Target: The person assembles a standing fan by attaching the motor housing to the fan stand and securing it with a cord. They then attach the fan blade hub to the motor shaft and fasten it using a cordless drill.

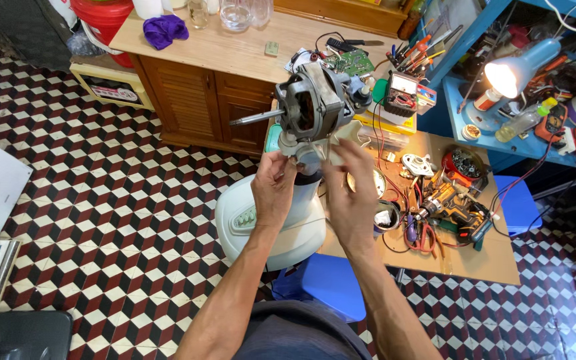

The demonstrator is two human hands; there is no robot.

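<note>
A bare grey fan motor (313,105) with its steel shaft pointing left sits on top of a white fan stand neck above the round white fan base (235,220). My left hand (273,185) grips the neck joint just under the motor from the left. My right hand (349,193) is on the right side of the same joint, fingers pinched at a white plastic piece (345,137) below the motor. The exact contact point under my fingers is hidden.
A low wooden board table (481,257) at right holds a cordless drill (451,203), pliers, wires and small parts. A multimeter (401,93), circuit board and lit desk lamp (515,73) stand behind. A wooden cabinet (201,100) and blue stool (331,283) are near.
</note>
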